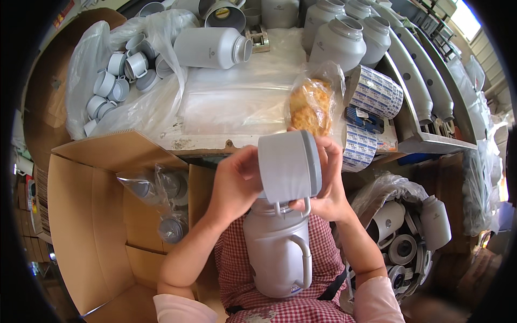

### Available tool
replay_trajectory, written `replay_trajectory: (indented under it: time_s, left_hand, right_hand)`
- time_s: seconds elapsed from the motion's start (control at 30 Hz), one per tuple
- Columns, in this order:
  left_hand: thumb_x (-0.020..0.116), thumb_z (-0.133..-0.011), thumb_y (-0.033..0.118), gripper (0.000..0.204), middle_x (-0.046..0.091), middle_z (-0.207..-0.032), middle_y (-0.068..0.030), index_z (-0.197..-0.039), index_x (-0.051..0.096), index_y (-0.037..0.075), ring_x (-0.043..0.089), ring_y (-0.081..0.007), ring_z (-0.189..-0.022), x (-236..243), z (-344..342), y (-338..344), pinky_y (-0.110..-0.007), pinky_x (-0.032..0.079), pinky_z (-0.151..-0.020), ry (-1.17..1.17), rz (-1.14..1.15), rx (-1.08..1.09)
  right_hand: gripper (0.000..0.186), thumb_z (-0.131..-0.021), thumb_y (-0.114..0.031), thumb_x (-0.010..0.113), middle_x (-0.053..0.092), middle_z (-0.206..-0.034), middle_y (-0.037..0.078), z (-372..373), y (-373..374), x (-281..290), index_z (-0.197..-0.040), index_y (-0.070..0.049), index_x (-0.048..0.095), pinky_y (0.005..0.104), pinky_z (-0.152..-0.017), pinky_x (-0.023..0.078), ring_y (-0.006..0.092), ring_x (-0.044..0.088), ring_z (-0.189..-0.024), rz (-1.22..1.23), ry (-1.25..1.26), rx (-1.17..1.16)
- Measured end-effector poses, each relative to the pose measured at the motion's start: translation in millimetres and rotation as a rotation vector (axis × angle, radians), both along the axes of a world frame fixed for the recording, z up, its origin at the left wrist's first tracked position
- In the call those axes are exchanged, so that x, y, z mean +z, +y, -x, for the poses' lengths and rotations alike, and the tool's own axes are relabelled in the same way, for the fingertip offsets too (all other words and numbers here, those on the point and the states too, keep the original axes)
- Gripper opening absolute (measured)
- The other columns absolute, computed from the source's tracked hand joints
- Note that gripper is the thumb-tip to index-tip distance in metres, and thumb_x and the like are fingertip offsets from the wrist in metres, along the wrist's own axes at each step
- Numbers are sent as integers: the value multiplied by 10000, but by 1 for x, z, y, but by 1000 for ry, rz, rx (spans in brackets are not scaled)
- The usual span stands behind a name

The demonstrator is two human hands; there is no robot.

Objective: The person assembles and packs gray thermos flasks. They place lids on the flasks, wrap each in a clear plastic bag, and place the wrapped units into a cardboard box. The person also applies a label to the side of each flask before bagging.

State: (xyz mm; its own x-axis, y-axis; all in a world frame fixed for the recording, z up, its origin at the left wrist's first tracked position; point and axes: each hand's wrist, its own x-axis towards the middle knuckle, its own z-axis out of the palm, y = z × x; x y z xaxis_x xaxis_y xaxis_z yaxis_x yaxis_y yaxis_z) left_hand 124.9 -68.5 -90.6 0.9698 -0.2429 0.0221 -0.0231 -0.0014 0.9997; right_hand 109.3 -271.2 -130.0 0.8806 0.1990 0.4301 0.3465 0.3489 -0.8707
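Both my hands are closed around a light grey cup [281, 168] with a darker grey rim and a small looped handle. My left hand [235, 182] grips its left side, and my right hand [333, 185] holds the right side near the dark rim. The cup is tilted on its side. Directly below it in the view, a grey jug [272, 250] with a side handle rests on my lap against a red checked apron [229, 255]. The cup hides the jug's mouth, so I cannot tell whether the two touch.
An open cardboard box [89, 226] with bagged items stands left. On the table lie bagged cups [105, 83], a jug on its side [207, 47], plastic sheets [234, 105], bagged bread [311, 107] and label rolls [377, 91]. A bin of lids and jugs [401, 247] stands right.
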Motion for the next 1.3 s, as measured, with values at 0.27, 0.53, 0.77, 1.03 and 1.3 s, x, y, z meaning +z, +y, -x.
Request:
replay_trajectory:
  time_s: [0.27, 0.53, 0.77, 1.03, 1.3]
  left_hand:
    - [761, -986, 370, 740, 589, -1382, -171, -1529, 416, 4, 548, -242, -1345, -39, 62, 16, -376, 449, -1112, 401, -86, 40]
    - [888, -835, 389, 1189, 335, -1645, -197, -1675, 119, 44, 302, -324, -1551, -76, 82, 23, -467, 220, -1272, 382, 244, -306]
    - [856, -844, 471, 1231, 230, -1687, -173, -1686, 67, 43, 194, -323, -1586, -98, 77, 27, -462, 159, -1285, 400, 307, -409]
    - [391, -1013, 748, 1033, 225, -1621, -203, -1677, 107, 9, 218, -350, -1554, -84, 79, 15, -496, 167, -1270, -37, -112, -179]
    - [149, -1011, 793, 1039, 315, -1631, -193, -1609, 303, -42, 312, -297, -1524, -60, 59, 3, -443, 236, -1250, -181, -80, -119]
  right_hand:
    - [719, -835, -199, 896, 562, -1328, 83, 15, -43, 8, -1390, -55, 461, 368, -1107, 435, 185, 560, -1249, 169, 371, -71]
    - [780, -908, -347, 825, 554, -1354, 112, 52, -32, -23, -1476, -92, 354, 342, -1063, 440, 192, 542, -1237, -33, 681, 208]
    - [863, -927, -464, 746, 522, -1392, 142, 54, -11, -22, -1556, -100, 279, 372, -1129, 388, 238, 502, -1305, 50, 785, 113]
    - [738, -998, -429, 682, 516, -1375, 91, 54, -6, -35, -1537, -95, 305, 326, -1113, 385, 177, 491, -1282, 86, 651, 96]
    - [559, -1061, -306, 650, 537, -1303, 94, 53, 6, -31, -1480, -95, 347, 338, -1081, 423, 176, 515, -1227, 90, 594, 94]
